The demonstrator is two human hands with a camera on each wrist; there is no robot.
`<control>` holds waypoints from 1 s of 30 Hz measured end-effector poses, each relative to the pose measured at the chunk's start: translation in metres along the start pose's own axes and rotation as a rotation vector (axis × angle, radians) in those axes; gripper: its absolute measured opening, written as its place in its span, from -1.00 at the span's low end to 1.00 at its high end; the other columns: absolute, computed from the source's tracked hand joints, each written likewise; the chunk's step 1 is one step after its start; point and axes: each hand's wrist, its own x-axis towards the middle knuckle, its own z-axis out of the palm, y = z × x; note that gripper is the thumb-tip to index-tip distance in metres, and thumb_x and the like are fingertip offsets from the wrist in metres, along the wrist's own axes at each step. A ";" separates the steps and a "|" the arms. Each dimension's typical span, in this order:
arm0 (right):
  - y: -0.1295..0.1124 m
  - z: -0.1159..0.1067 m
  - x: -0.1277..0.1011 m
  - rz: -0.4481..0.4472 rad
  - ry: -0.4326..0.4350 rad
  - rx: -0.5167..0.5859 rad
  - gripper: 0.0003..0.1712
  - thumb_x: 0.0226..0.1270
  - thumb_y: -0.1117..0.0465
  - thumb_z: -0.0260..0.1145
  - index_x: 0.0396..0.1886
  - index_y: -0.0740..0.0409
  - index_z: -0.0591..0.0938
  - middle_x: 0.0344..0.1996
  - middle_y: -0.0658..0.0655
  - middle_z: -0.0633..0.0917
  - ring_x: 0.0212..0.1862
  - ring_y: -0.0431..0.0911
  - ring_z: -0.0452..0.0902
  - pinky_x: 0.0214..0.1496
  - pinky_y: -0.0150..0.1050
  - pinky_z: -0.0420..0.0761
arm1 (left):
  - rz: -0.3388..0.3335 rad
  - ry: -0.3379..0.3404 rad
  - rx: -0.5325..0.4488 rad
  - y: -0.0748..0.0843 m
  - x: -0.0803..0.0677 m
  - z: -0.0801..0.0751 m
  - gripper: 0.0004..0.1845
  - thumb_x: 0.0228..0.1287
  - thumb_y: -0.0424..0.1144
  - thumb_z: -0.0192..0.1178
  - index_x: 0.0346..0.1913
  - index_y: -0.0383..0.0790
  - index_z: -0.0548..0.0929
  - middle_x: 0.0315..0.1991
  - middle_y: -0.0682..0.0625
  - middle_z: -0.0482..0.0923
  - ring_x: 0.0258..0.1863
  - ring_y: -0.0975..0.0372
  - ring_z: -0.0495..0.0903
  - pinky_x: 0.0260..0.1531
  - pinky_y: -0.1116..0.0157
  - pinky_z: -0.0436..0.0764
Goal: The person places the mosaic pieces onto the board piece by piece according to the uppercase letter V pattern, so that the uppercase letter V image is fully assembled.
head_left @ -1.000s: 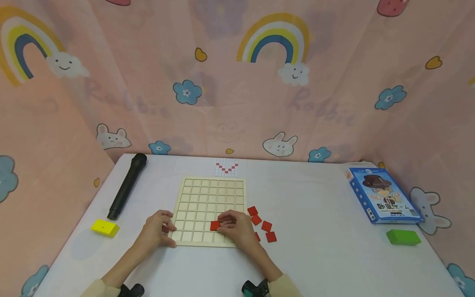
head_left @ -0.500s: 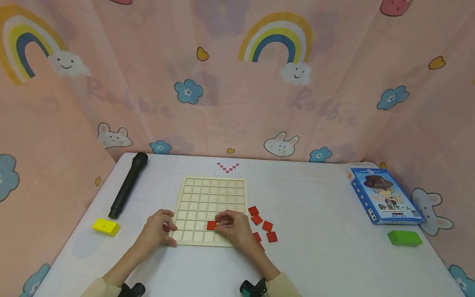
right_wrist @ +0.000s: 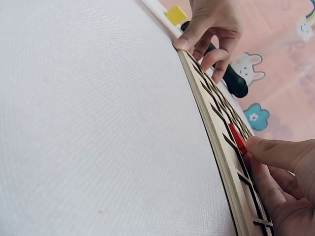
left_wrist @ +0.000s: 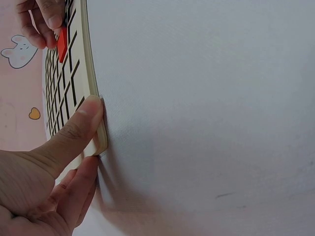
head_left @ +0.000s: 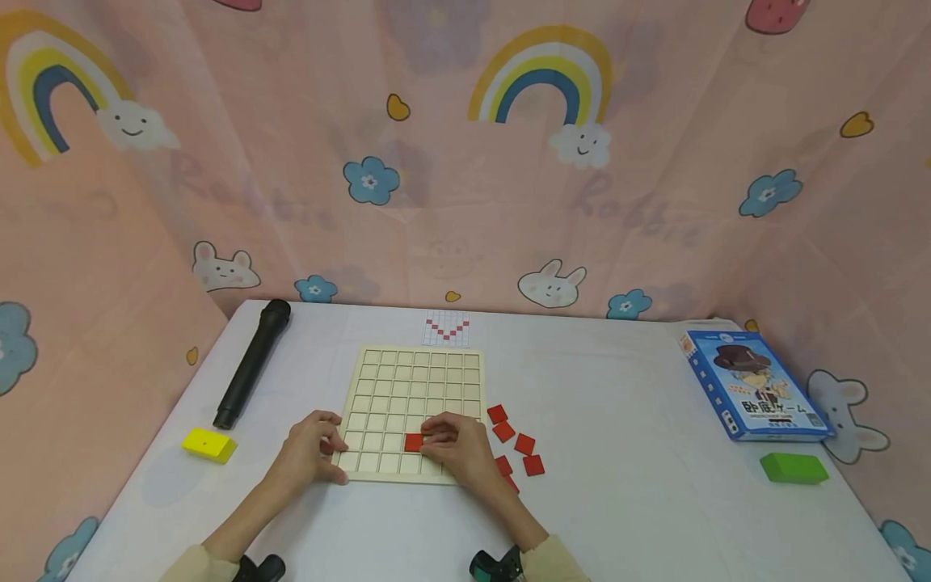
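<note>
A pale wooden grid board (head_left: 396,388) lies on the white table. My left hand (head_left: 305,449) holds its near left corner, the thumb against the near edge and fingers along the left side, as the left wrist view also shows. Over the board's second row from the front, my right hand (head_left: 461,446) pinches a square red tile (head_left: 413,442) between thumb and fingers. The tile looks tilted in the right wrist view, its inner end hidden by the thumb (right_wrist: 266,147). Several loose red tiles (head_left: 524,444) lie right of the board, partly behind the right hand.
Behind the board lies a small grid card (head_left: 447,328) with a red V pattern. On the left are a black microphone-like stick (head_left: 250,368) and a yellow block (head_left: 208,444). A blue game box (head_left: 752,384) and a green block (head_left: 794,467) lie at the right.
My right hand has moved slightly left with the red tile, then stayed almost still over the last half second. The left hand keeps its hold on the board's corner.
</note>
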 end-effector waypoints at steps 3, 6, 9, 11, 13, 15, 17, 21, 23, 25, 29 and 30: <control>0.000 0.000 0.000 0.006 0.001 0.003 -0.74 0.04 0.41 0.47 -0.22 0.31 0.67 -0.35 0.15 0.71 -0.35 -0.16 0.67 -0.24 -0.40 0.63 | -0.004 -0.003 -0.002 0.001 -0.001 0.000 -0.58 -0.62 -0.61 0.57 -0.54 -0.31 0.61 0.01 -0.20 0.51 -0.35 0.17 0.50 -0.36 0.30 0.58; -0.001 0.000 -0.001 0.007 -0.002 0.007 -0.74 0.04 0.42 0.46 -0.22 0.31 0.67 -0.33 0.16 0.71 -0.33 -0.14 0.68 -0.23 -0.40 0.63 | -0.005 -0.003 -0.004 0.001 -0.001 0.000 -0.58 -0.62 -0.62 0.56 -0.54 -0.32 0.61 0.01 -0.20 0.51 -0.35 0.17 0.50 -0.36 0.29 0.58; -0.002 0.001 -0.001 -0.002 -0.001 0.002 -0.74 0.04 0.42 0.46 -0.21 0.31 0.67 -0.33 0.16 0.71 -0.32 -0.14 0.68 -0.22 -0.40 0.63 | -0.002 -0.001 -0.007 0.001 -0.001 0.001 -0.58 -0.63 -0.62 0.56 -0.54 -0.32 0.61 0.01 -0.20 0.51 -0.35 0.17 0.49 -0.36 0.29 0.58; -0.002 0.001 -0.001 -0.009 0.001 -0.006 -0.74 0.04 0.42 0.46 -0.21 0.30 0.67 -0.33 0.15 0.71 -0.32 -0.15 0.68 -0.22 -0.40 0.63 | -0.001 -0.001 -0.008 0.002 0.000 0.001 -0.58 -0.63 -0.62 0.56 -0.54 -0.31 0.61 0.01 -0.20 0.51 -0.36 0.17 0.49 -0.37 0.30 0.58; -0.002 0.001 -0.001 -0.013 0.003 -0.011 -0.73 0.04 0.41 0.46 -0.21 0.30 0.67 -0.33 0.15 0.71 -0.33 -0.16 0.67 -0.21 -0.41 0.63 | 0.004 -0.004 -0.008 0.002 0.000 0.001 -0.57 -0.63 -0.61 0.56 -0.54 -0.32 0.62 0.01 -0.20 0.51 -0.36 0.17 0.49 -0.38 0.31 0.57; -0.002 0.000 -0.001 -0.012 0.003 -0.010 -0.73 0.04 0.40 0.47 -0.21 0.29 0.67 -0.34 0.15 0.71 -0.34 -0.16 0.67 -0.21 -0.41 0.63 | 0.001 -0.006 -0.009 0.003 0.000 0.001 -0.57 -0.64 -0.61 0.57 -0.54 -0.32 0.62 0.01 -0.20 0.51 -0.36 0.17 0.49 -0.38 0.32 0.57; -0.002 -0.001 -0.001 -0.011 0.002 -0.004 -0.73 0.04 0.39 0.47 -0.21 0.29 0.67 -0.34 0.15 0.71 -0.33 -0.16 0.67 -0.21 -0.41 0.63 | 0.006 -0.011 -0.012 0.003 0.001 0.000 -0.57 -0.64 -0.61 0.57 -0.53 -0.32 0.62 0.01 -0.21 0.51 -0.36 0.17 0.49 -0.39 0.32 0.57; -0.001 -0.005 -0.002 -0.013 0.004 0.000 -0.73 0.05 0.39 0.46 -0.19 0.29 0.67 -0.33 0.15 0.72 -0.31 -0.13 0.68 -0.19 -0.42 0.62 | -0.006 -0.017 -0.015 0.004 0.001 0.000 -0.57 -0.63 -0.61 0.57 -0.53 -0.32 0.62 0.02 -0.20 0.51 -0.35 0.17 0.49 -0.37 0.31 0.57; -0.001 -0.007 -0.003 -0.011 0.009 -0.007 -0.72 0.06 0.39 0.46 -0.18 0.27 0.68 -0.31 0.14 0.73 -0.28 -0.11 0.68 -0.18 -0.42 0.61 | -0.005 -0.021 -0.013 0.004 0.001 -0.001 -0.57 -0.62 -0.61 0.57 -0.52 -0.32 0.62 0.02 -0.21 0.51 -0.35 0.16 0.50 -0.37 0.30 0.57; -0.002 -0.011 -0.003 -0.002 0.011 -0.003 -0.71 0.06 0.38 0.46 -0.16 0.26 0.68 -0.28 0.13 0.73 -0.25 -0.10 0.68 -0.15 -0.39 0.62 | -0.008 -0.022 -0.014 0.003 0.001 -0.001 -0.58 -0.61 -0.61 0.57 -0.52 -0.32 0.62 0.02 -0.21 0.51 -0.34 0.16 0.50 -0.36 0.29 0.57; -0.003 -0.022 -0.007 0.015 0.011 0.012 -0.71 0.08 0.35 0.46 -0.14 0.24 0.68 -0.25 0.14 0.72 -0.21 -0.06 0.67 -0.11 -0.34 0.62 | -0.013 -0.022 -0.008 0.002 0.000 -0.001 -0.58 -0.61 -0.61 0.56 -0.53 -0.32 0.60 0.02 -0.21 0.51 -0.34 0.16 0.49 -0.35 0.29 0.57; -0.003 -0.025 -0.008 0.014 0.012 0.017 -0.71 0.09 0.34 0.46 -0.14 0.25 0.68 -0.25 0.15 0.73 -0.21 -0.06 0.67 -0.11 -0.34 0.62 | -0.014 -0.021 -0.009 0.002 0.000 -0.001 -0.58 -0.61 -0.61 0.56 -0.53 -0.32 0.60 0.02 -0.21 0.51 -0.34 0.16 0.49 -0.35 0.29 0.56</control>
